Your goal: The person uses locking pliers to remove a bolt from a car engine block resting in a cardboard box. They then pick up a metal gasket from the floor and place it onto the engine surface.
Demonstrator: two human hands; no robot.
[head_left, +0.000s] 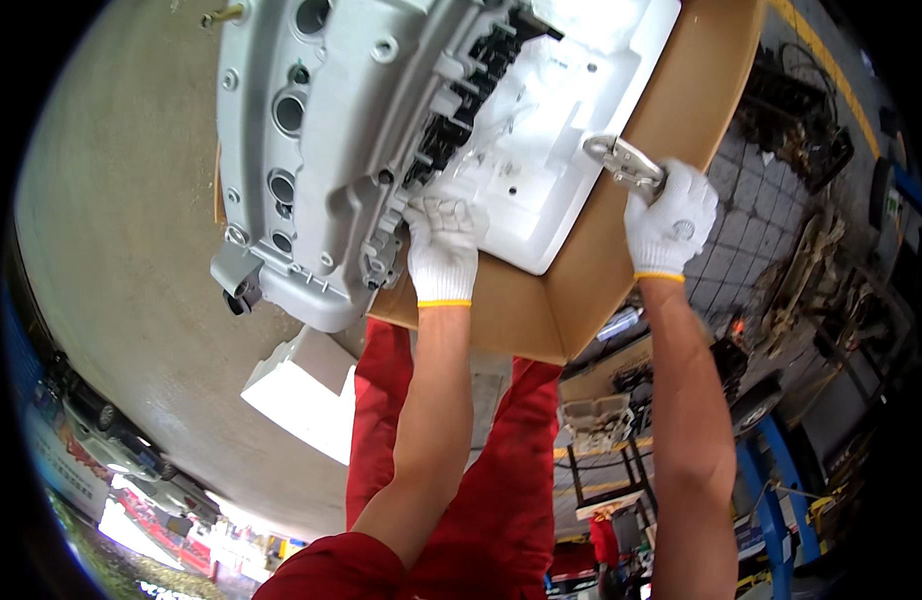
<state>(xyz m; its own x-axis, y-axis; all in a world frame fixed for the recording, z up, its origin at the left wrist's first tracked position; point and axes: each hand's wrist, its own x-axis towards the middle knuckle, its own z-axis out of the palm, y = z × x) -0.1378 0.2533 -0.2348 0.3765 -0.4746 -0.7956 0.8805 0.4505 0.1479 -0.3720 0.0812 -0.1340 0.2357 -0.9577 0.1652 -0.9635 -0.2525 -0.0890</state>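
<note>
A silver engine cylinder head with its cover point(341, 150) fills the upper left, with black parts along its right side. My left hand point(441, 245), in a white knit glove, curls its fingers at that right edge, near the lower end. My right hand point(671, 225), also gloved, grips a flat silver metal bracket point(621, 160) with holes, raised over the box's right side. A white foam tray point(561, 220) lies in the open cardboard box point(591, 290), beside the engine part. Clear plastic wrapping lies on the tray.
My red-trousered legs show below the box. A white foam piece point(291, 400) lies on the concrete floor point(111, 220) at left. Greasy metal parts point(801, 130), blue steel equipment point(761, 480) and a tyre point(756, 405) are at right. A car point(101, 420) stands at far lower left.
</note>
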